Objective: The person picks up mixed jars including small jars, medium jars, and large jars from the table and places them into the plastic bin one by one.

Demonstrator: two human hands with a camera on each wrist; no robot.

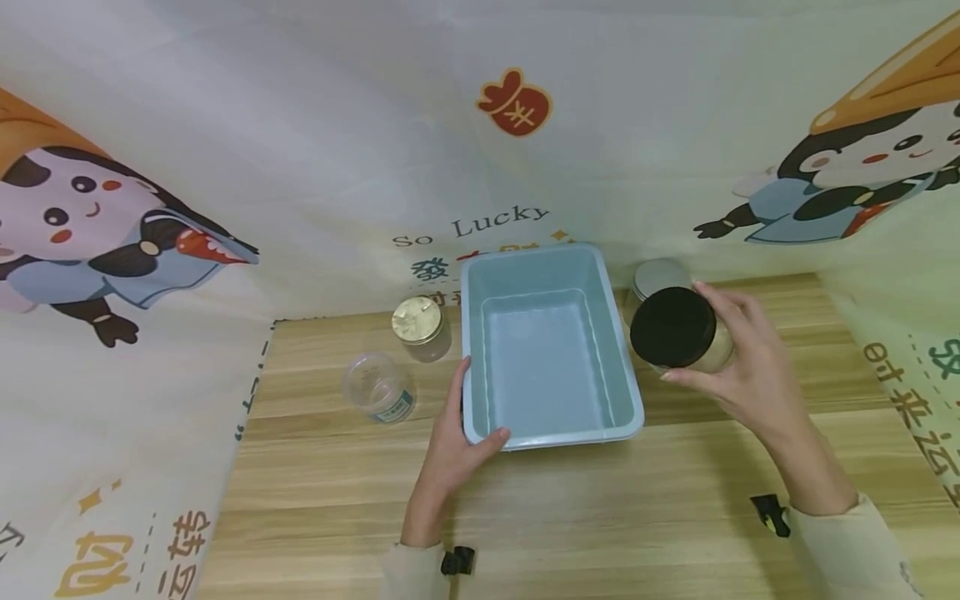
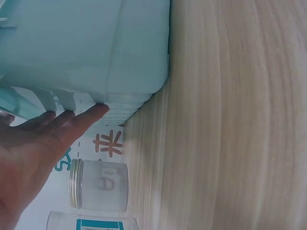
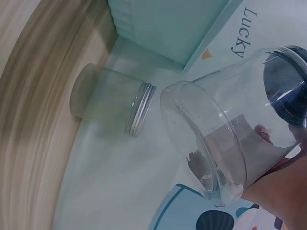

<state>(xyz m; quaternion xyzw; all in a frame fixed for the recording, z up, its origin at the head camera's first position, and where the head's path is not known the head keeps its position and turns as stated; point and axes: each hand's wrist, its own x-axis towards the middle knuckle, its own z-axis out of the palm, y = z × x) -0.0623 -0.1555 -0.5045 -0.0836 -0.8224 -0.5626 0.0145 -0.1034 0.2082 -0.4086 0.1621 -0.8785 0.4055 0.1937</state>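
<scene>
A light blue plastic tub (image 1: 555,367) sits in the middle with nothing inside. At its near left corner is my left hand (image 1: 453,442), thumb over the front rim and fingers along the left side. The left wrist view shows these fingers (image 2: 72,124) fairly straight against the tub's wall, below the rim. My right hand (image 1: 750,358) grips a clear plastic jar with a black lid (image 1: 673,327), raised off the table to the tub's right. Seen from the right wrist, this clear jar (image 3: 230,129) is tilted, and my fingers are partly hidden behind it.
Behind the raised jar stands a silver-lidded clear jar (image 1: 660,275). Left of the tub are a gold-lidded jar (image 1: 420,327) and a clear jar with a teal label (image 1: 378,390). They stand on a wood-grain table (image 1: 315,492), backed by a printed cloth (image 1: 360,125).
</scene>
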